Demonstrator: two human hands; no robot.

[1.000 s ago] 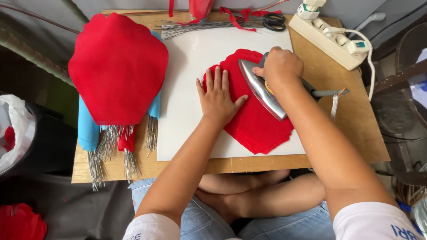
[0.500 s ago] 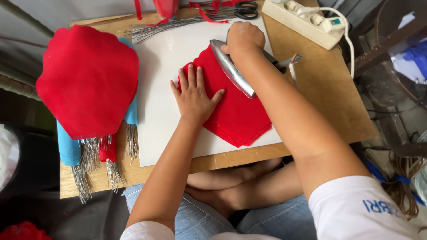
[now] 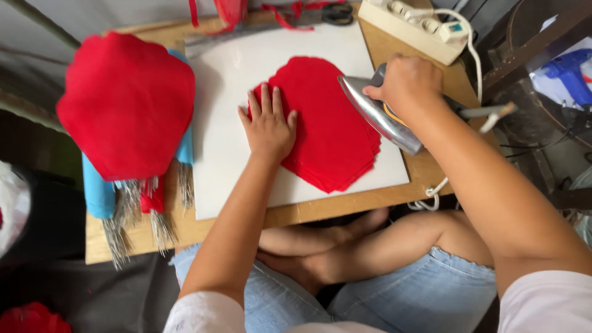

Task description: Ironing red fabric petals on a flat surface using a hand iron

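Here, the left hand (image 3: 268,126) lies flat, fingers spread, on a red fabric stack (image 3: 330,148). The right hand (image 3: 407,83) grips a silver iron (image 3: 377,116) resting on its edge.

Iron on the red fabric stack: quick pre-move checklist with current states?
1. Left hand flat on the red fabric stack, fingers clear of the iron: ok.
2. Right hand gripping the iron's handle: ok.
3. Stack fully on the white board: ok.
4. Cord free of the soleplate: ok.
5. Iron heat: cannot tell.
6. Scissors away from the ironing path: ok.
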